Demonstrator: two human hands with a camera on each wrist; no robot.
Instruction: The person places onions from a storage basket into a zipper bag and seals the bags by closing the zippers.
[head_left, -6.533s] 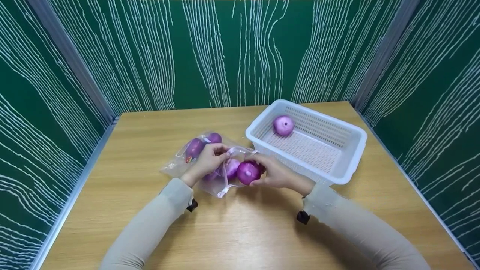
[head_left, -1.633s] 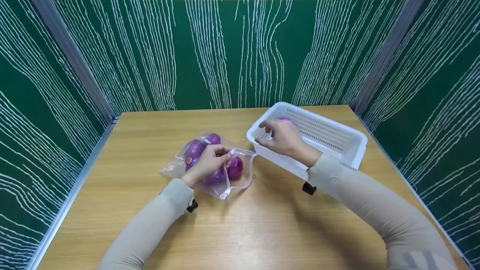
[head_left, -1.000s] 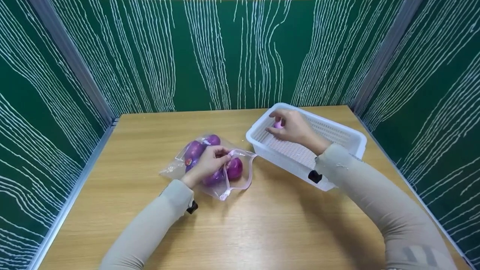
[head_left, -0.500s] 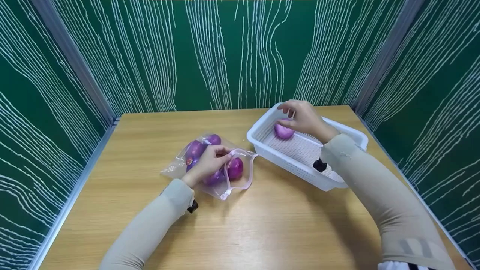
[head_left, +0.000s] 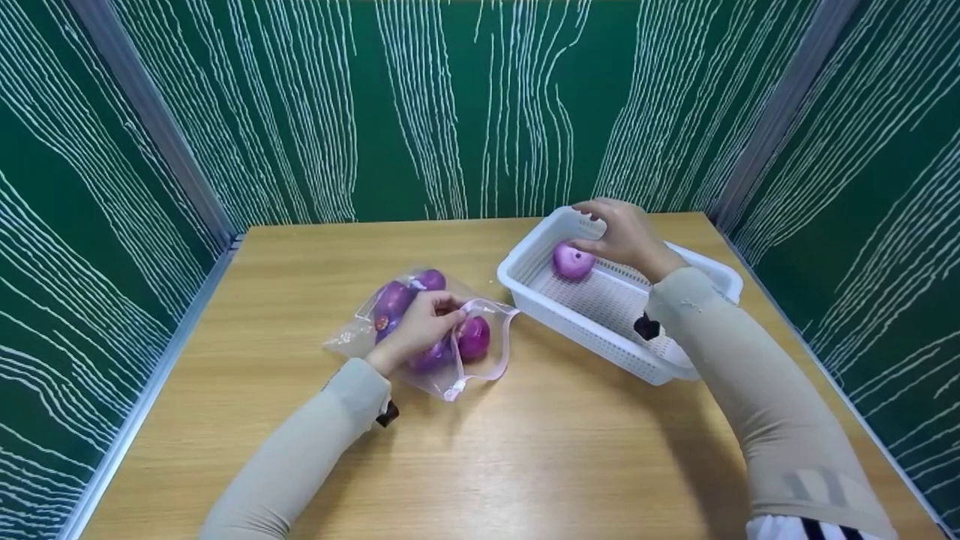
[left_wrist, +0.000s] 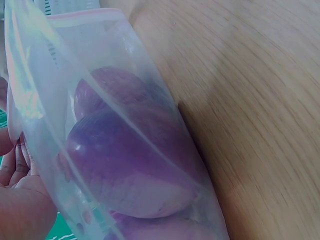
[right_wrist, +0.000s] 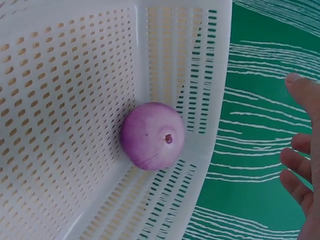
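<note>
My left hand (head_left: 424, 326) pinches the upper edge of a clear zip bag (head_left: 491, 360) with a pink-edged mouth. Several purple onions (head_left: 394, 300) lie inside it, one of them a dark onion (head_left: 473, 339) close to the mouth. In the left wrist view, onions (left_wrist: 135, 160) show through the plastic of the bag (left_wrist: 95, 40). My right hand (head_left: 626, 234) hovers above the far side of the white basket (head_left: 585, 322), fingers loosely bent and holding nothing. Just below its thumb, a lighter purple onion (head_left: 573, 261) sits in the basket; the right wrist view shows this onion (right_wrist: 152, 136) in a corner, apart from the fingers.
The perforated basket stands at the back right of the wooden table (head_left: 525, 457), to the right of the bag. Green panels (head_left: 517, 112) with white lines enclose the back and both sides.
The dark onion that my right hand gripped at the bag's mouth now lies inside the bag. My right hand has moved over the basket, lately further right and back. My left hand keeps its place.
</note>
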